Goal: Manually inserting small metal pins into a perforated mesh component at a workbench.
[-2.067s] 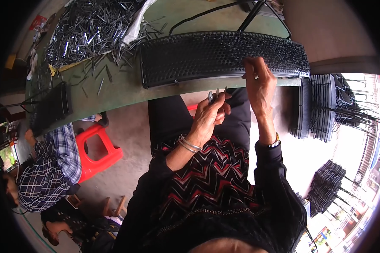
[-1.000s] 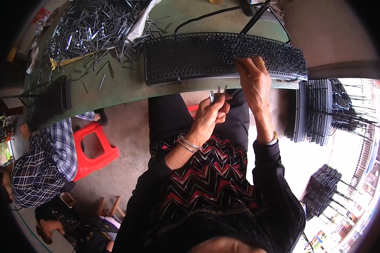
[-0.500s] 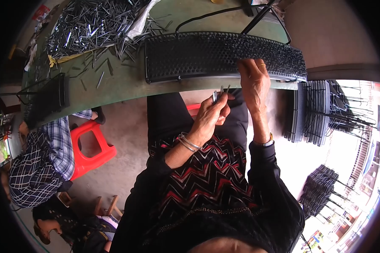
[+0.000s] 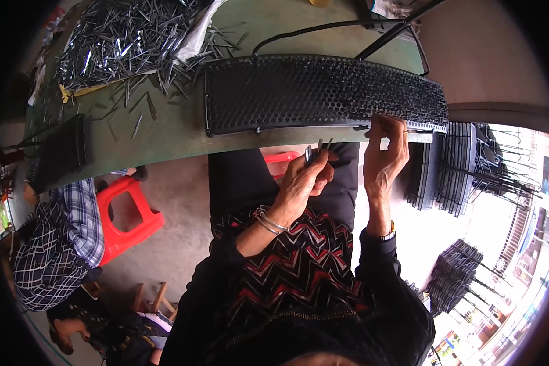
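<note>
A long black perforated metal panel (image 4: 268, 94) lies along the table's near edge, with many small dark pieces set in the holes over its right part. My right hand (image 4: 386, 152) is at the panel's near edge, right of the middle, fingertips pinched together; what is between them, if anything, I cannot make out. Over my lap, just off the table edge, my left hand (image 4: 302, 183) is closed round a few thin metal strips (image 4: 309, 155), whose ends stick up past the fingers. A large heap of similar strips (image 4: 128, 46) lies on the table at the far left.
Loose strips are scattered on the green table (image 4: 171, 125). Bent black rods (image 4: 384, 43) rise behind the panel. Stacked black panels with rods (image 4: 454, 168) stand at the right. On the left are a red plastic stool (image 4: 146, 229) and a person in checked clothing (image 4: 82, 213).
My right hand has drawn back toward me and slightly right, from over the panel's holes to its near edge. My left hand still holds the strips; the whole view has shifted slightly.
</note>
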